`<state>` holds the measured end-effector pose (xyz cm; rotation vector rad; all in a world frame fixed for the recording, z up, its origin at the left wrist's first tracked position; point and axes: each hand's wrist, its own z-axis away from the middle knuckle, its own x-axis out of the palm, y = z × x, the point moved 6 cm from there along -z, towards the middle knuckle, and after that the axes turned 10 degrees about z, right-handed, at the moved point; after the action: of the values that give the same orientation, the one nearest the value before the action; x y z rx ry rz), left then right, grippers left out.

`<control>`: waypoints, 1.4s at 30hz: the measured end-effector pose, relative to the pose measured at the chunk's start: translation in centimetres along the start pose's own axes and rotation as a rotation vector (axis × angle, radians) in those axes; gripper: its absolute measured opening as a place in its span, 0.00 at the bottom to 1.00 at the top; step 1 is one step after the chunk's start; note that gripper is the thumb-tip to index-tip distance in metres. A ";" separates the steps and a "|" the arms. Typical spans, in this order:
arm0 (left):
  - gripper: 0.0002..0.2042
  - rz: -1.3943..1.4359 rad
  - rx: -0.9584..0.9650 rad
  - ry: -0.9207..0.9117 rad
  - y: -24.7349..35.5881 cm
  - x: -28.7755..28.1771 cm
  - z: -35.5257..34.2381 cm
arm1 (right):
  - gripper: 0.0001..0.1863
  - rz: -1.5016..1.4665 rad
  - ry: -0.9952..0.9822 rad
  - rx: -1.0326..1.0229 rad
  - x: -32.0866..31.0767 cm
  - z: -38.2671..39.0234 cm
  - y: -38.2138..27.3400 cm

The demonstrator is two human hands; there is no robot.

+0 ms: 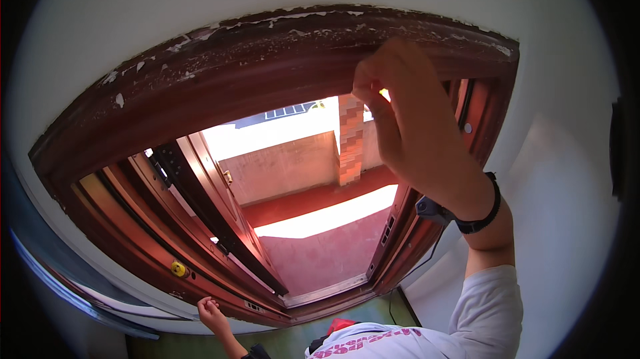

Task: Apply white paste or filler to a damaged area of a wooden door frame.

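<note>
Looking up into a dark reddish-brown wooden door frame (220, 66), top rail arched by the lens, flecked with white paint chips along its upper edge where it meets the white wall (133, 6).

Right hand (400, 112) raised to the underside of the frame's top rail, near its right corner; fingertips (365, 86) pinched together against the wood, closed on something too small to make out. Black wristband (485, 216) on that wrist, white sleeve (490, 306) below.

Left hand (212, 312) low, at the foot of the frame's left jamb, fingers curled shut against the wood; holding anything or not, cannot tell. Small yellow round fitting (178, 268) just up the jamb from it.

Opening within the frame wide and unobstructed: sunlit red-paved balcony floor (320, 252), plastered parapet (287, 166), brick pillar (351, 139) beyond. Glossy brown door leaf (213, 206) swung open on the frame's left side.
</note>
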<state>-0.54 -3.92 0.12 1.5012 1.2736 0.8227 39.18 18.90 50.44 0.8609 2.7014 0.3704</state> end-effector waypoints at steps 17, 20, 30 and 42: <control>0.20 -0.285 0.513 0.497 9.0 -4.8 -6.5 | 0.08 -0.296 -0.577 0.420 -0.6 19.0 6.9; 0.22 -0.309 0.574 0.489 10.1 -4.1 -7.6 | 0.08 -0.325 -0.617 0.589 -1.6 18.7 8.9; 0.29 -0.507 0.666 0.435 11.1 -4.9 -10.7 | 0.08 -0.089 0.193 0.170 -6.4 7.3 16.6; 0.31 -0.560 0.620 0.500 8.1 -6.0 -11.7 | 0.11 -0.098 0.233 0.113 -3.7 4.6 17.8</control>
<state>-10.10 -6.81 11.87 1.2982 2.3497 0.4469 52.95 31.48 52.69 0.7524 2.9918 0.3160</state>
